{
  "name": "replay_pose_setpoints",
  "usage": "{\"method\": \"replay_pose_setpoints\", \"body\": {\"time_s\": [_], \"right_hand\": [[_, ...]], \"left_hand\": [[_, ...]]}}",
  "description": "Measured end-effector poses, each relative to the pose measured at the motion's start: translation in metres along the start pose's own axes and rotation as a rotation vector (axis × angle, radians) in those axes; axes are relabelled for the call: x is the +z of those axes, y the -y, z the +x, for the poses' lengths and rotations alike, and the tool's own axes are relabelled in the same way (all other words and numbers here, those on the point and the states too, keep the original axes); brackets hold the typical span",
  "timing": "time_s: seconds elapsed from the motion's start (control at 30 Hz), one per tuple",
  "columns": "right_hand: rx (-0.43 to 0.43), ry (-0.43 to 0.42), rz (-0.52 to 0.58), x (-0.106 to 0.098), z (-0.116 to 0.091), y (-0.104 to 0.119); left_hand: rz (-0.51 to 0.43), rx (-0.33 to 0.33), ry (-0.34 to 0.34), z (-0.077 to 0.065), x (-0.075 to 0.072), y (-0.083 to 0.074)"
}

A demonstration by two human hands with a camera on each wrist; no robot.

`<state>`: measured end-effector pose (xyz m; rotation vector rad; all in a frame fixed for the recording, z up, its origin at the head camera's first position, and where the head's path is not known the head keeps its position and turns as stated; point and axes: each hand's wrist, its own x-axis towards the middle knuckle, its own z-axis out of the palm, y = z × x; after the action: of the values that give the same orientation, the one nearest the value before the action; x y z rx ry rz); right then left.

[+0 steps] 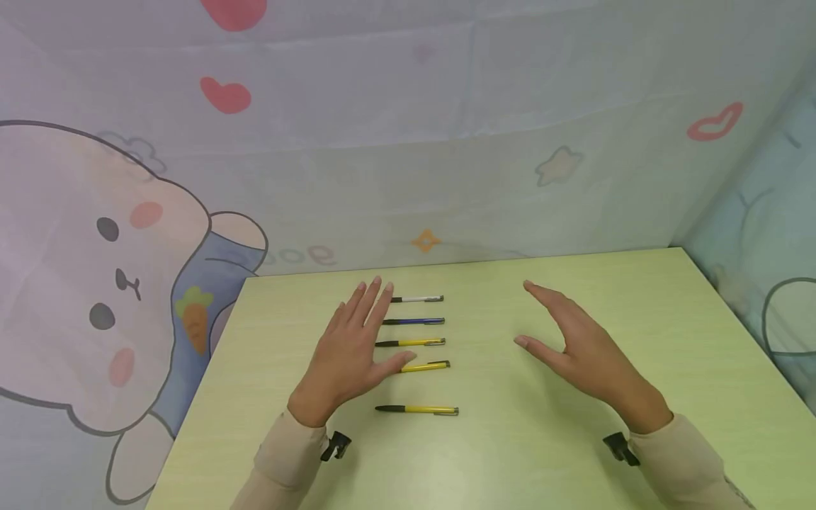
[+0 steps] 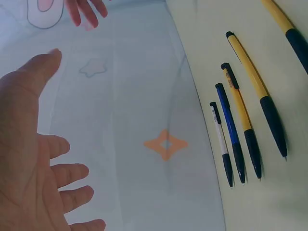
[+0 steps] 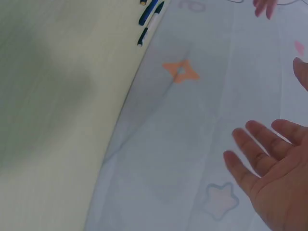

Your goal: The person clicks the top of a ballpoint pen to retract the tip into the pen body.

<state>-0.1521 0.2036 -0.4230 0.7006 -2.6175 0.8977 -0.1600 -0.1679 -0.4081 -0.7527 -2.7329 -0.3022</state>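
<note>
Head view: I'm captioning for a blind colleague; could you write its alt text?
A left hand hovers partly over five ballpoint pens, ranged far to near: white, blue, then three yellow. A right hand hovers to their right, above the pale yellow-green table.

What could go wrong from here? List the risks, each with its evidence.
In the head view, the left hand covers the tips of the white pen and blue pen; lowering it might knock them askew.
Those two lie close together, so gripping one could nudge the other.
The nearest yellow pen lies unheld on the table, so a brushing sleeve could roll it.
</note>
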Motion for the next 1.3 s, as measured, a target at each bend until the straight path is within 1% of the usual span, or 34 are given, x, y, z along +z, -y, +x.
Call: {"method": "replay_pose_setpoints", "body": {"time_s": [0.07, 0.17, 0.2, 0.27, 0.33, 0.4, 0.47, 0.6, 0.73, 0.87, 1.03, 1.13, 1.3], "right_hand": [[-0.027, -0.044, 0.102, 0.0, 0.001, 0.0], [-0.063, -0.08, 0.268, 0.0, 0.002, 0.0], [-0.062, -0.08, 0.32, 0.0, 0.002, 0.001], [-0.029, -0.063, 0.418, -0.001, 0.0, 0.001], [-0.007, -0.049, 0.501, 0.0, -0.001, 0.0], [0.003, -0.038, 0.564, 0.0, -0.003, -0.001], [-0.015, -0.038, 0.614, 0.001, -0.004, -0.002], [-0.06, -0.034, 0.682, 0.005, -0.006, -0.005], [-0.07, -0.015, 0.722, 0.006, -0.009, -0.007], [-0.074, 0.0, 0.736, 0.007, -0.012, -0.009], [-0.111, -0.007, 0.749, 0.007, -0.012, -0.006], [-0.144, -0.015, 0.755, 0.004, -0.011, -0.001], [-0.194, -0.02, 0.771, 0.0, -0.009, 0.007]], "left_hand": [[-0.046, 0.011, -0.025, 0.001, 0.001, 0.003], [-0.161, -0.013, -0.037, 0.002, 0.002, 0.008], [-0.204, -0.029, -0.038, 0.002, 0.002, 0.009], [-0.29, -0.069, -0.037, 0.003, 0.003, 0.01], [-0.354, -0.083, -0.05, 0.005, 0.003, 0.012], [-0.387, -0.068, -0.071, 0.007, 0.003, 0.013], [-0.409, -0.049, -0.081, 0.01, 0.004, 0.014], [-0.47, -0.021, -0.068, 0.015, 0.007, 0.017], [-0.553, -0.037, -0.039, 0.019, 0.01, 0.019], [-0.599, -0.048, -0.023, 0.024, 0.012, 0.021], [-0.611, -0.016, -0.017, 0.031, 0.016, 0.024], [-0.596, 0.007, -0.01, 0.036, 0.02, 0.027], [-0.575, 0.082, -0.036, 0.044, 0.03, 0.036]]}}
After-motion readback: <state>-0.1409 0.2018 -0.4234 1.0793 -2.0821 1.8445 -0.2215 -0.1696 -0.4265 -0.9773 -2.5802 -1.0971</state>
